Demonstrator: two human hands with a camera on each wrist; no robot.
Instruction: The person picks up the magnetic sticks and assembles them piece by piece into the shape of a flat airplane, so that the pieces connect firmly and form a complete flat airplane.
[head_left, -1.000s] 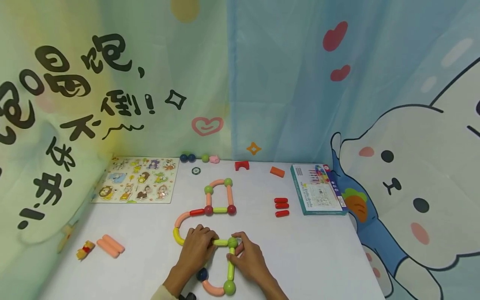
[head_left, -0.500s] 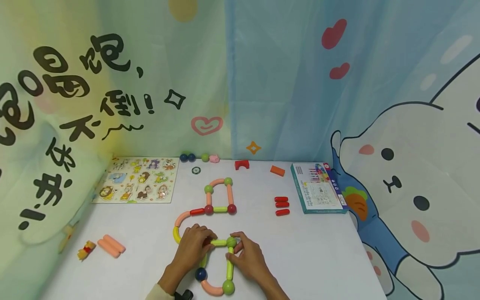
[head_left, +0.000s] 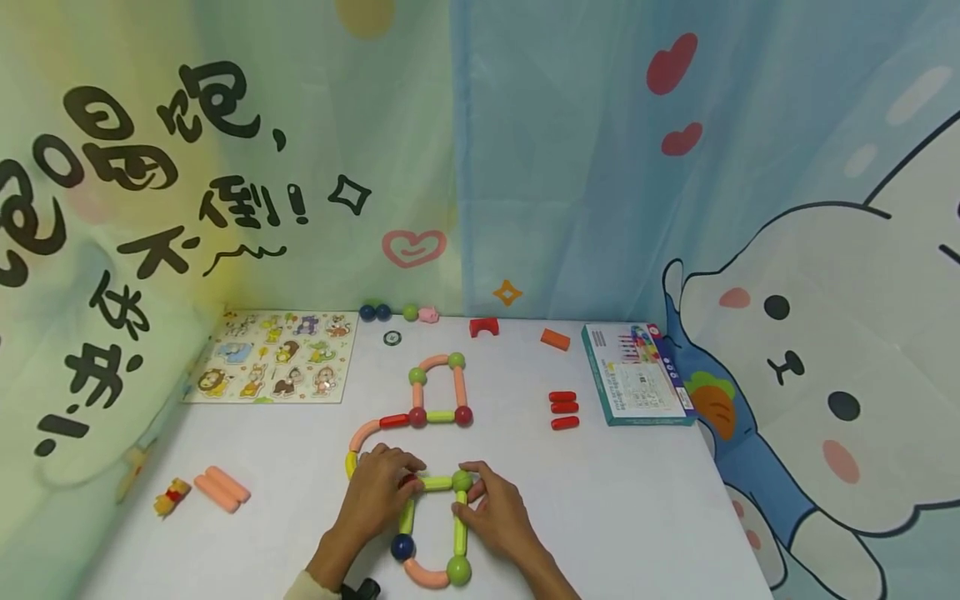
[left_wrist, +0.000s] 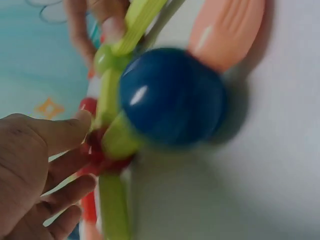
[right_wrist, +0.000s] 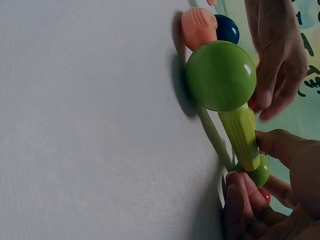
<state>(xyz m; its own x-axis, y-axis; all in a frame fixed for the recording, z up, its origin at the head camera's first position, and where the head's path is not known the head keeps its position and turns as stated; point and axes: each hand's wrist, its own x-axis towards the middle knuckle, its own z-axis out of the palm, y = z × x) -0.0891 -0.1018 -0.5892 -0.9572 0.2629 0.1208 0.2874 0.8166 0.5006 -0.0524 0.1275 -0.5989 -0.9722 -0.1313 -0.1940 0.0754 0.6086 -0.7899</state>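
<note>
Red ball (head_left: 406, 481) joint, near front edge of white table (head_left: 637, 500) | left hand (head_left: 378, 492) pinches it | right hand (head_left: 491, 512) pinches green ball (head_left: 462, 480) | risk: uneven push could pop green rods (head_left: 437, 482) apart.

A children's play corner, likely a playroom or nursery. Cartoon curtains (head_left: 300, 167) hang behind the bench (head_left: 637, 500) on all sides, printed with hearts, a big white rabbit (head_left: 825, 350) and playful lettering. On the bench, left of the stick-and-ball figure (head_left: 438, 392), lies an animal puzzle board (head_left: 273, 358); to the figure's right sit a toy box (head_left: 636, 377) and three red sticks (head_left: 562, 410). Behind the figure, by the curtain, rest loose balls (head_left: 375, 313) and small blocks (head_left: 483, 327). Pink sticks (head_left: 221, 489) lie left of it, nearer the front.
</note>
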